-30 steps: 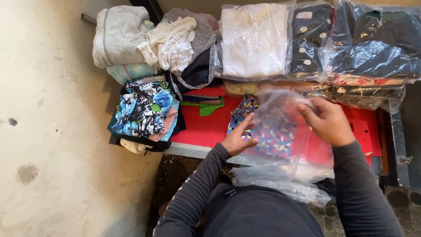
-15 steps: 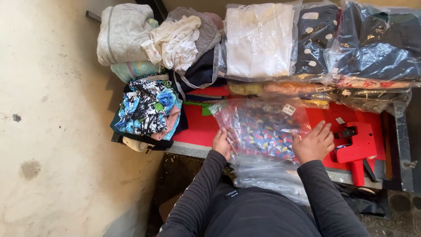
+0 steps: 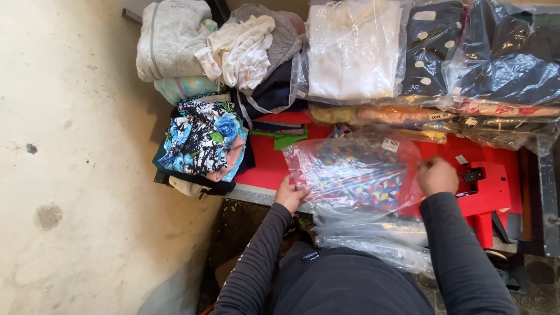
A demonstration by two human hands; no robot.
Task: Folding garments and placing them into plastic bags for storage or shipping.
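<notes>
Pale concrete floor [image 3: 76,192] runs beside a red tabletop [image 3: 268,166] crowded with clothing, seen from above the worker's own arms. At its near edge lies a clear plastic bag [image 3: 356,175] with a bright patterned garment inside, spread flat between both hands. The left hand [image 3: 290,195] pinches the bag's left edge with fingers closed on the film; the right hand [image 3: 437,176] is closed on the right edge. The garment appears to sit fully inside the bag, so the packing looks far along, though the pictures do not show whether the opening is sealed. More empty-looking clear bags [image 3: 373,239] hang over the worker's lap below.

Farther out, a folded floral piece in blue, black and white [image 3: 201,137] tops a short stack to the left. Behind it sit loose folded clothes [image 3: 233,46] in grey and cream, not yet bagged. Along the far side, bagged garments [image 3: 408,52] in white, dark spotted and navy are stacked in a row. A red tool [image 3: 484,192] stands just beside the right hand; its purpose is hard to make out. The tabletop's right end is cut off by the frame.
</notes>
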